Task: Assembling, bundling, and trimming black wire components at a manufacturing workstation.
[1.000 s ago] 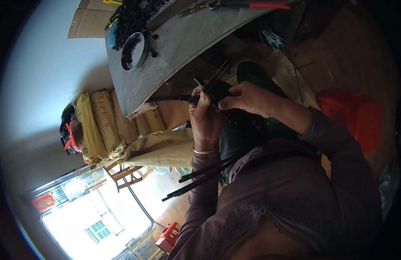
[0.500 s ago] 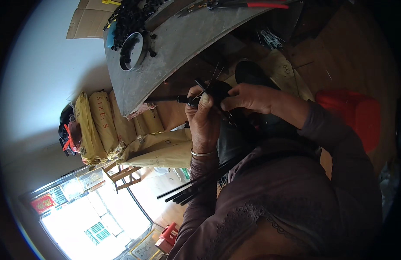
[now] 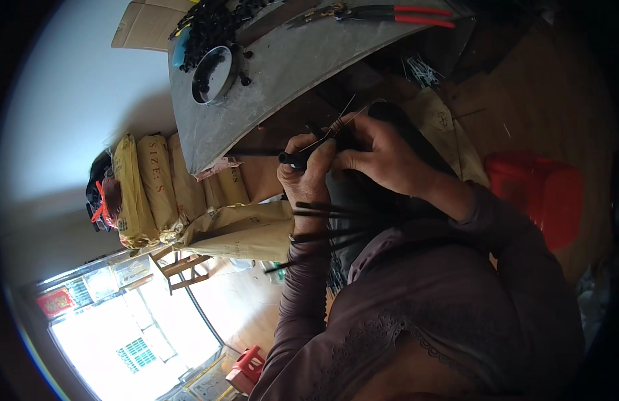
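My left hand (image 3: 308,170) is closed around a short black tube (image 3: 292,159), whose hollow end sticks out on the left. Thin wires (image 3: 346,110) cross above the thumb and point up and away. My right hand (image 3: 389,154) is closed too, its thumb and fingers bent around the dark part beside my left thumb. What those fingertips pinch is partly hidden. Several slim black rods (image 3: 313,212) fan out below the hands, across my left wrist, blurred by motion. A dark shaft (image 3: 256,152) runs leftward behind the left hand.
A grey table (image 3: 269,87) carries a round tin (image 3: 214,75), a pile of black parts (image 3: 212,30) and red-handled cutters (image 3: 416,15). Tan sacks (image 3: 152,177) stand at left near a wooden stool (image 3: 179,267). A red container (image 3: 533,197) sits at right; metal pins (image 3: 422,70) lie ahead.
My right hand has turned and shifted slightly left, against the left thumb. The black rods have swung up and spread across my left wrist. The view has tilted a little.
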Available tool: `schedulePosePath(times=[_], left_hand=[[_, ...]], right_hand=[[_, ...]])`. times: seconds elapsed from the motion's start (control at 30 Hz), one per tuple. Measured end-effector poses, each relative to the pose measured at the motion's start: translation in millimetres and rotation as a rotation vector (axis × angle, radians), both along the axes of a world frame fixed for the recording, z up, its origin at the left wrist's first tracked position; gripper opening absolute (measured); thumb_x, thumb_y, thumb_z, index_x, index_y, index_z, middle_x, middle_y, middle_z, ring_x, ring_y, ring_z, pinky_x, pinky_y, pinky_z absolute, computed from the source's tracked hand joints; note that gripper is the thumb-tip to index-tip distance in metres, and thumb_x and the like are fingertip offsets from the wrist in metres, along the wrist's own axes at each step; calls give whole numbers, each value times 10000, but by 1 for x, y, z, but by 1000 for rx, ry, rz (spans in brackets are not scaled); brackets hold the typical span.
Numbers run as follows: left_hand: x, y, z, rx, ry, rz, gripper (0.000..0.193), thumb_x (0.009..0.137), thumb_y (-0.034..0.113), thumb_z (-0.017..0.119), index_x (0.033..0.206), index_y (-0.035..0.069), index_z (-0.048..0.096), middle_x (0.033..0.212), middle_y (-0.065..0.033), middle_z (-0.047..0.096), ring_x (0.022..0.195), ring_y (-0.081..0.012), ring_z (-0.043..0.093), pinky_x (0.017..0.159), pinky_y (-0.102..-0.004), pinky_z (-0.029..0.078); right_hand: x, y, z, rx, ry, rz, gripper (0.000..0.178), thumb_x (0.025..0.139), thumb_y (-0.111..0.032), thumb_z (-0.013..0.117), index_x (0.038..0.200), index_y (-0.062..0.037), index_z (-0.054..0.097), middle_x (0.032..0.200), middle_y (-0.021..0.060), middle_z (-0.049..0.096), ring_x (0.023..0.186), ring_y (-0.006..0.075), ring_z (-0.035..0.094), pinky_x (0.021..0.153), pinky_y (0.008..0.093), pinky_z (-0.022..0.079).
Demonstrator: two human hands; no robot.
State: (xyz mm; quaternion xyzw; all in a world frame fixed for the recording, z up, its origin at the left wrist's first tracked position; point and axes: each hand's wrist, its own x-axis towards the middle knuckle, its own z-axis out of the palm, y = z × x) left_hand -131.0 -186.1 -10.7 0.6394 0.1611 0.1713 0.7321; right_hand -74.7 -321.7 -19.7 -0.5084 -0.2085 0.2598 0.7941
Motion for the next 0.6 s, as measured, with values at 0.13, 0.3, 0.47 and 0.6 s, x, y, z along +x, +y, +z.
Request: schedulePosePath(times=[0.13,0.3,0.47,0.6], left_hand=[[-3,-3,15,-77,78,-81,198,906,179,640,1005,9,622,745,0,587,655,-53,517,604,-205,413],[19,18,24,-17,36,74,321,984,309,494,1003,9,609,754,-1,582,673,-84,542,608,-225,416],[55,46,30,-104,104,-275,562,1000,491,315,958,12,604,828,-38,605,736,-141,541,684,-272,451],[54,38,37,27,145,-574,589,982,530,341,993,4,607,838,-47,561,843,-143,522,806,-281,430]], right_hand=[[-2,2,-1,96,232,79,337,883,-37,616,1186,-4,472,913,67,597,716,132,607,633,272,518],[-5,10,-3,15,168,17,361,892,-55,605,1220,-2,464,839,49,569,641,112,562,570,256,489],[-3,14,-6,-87,141,0,368,873,-46,618,1210,-4,478,799,37,554,608,105,543,538,242,459],[-1,12,-5,-79,170,46,324,882,-91,605,1178,-17,494,821,42,550,593,111,525,530,256,437]])
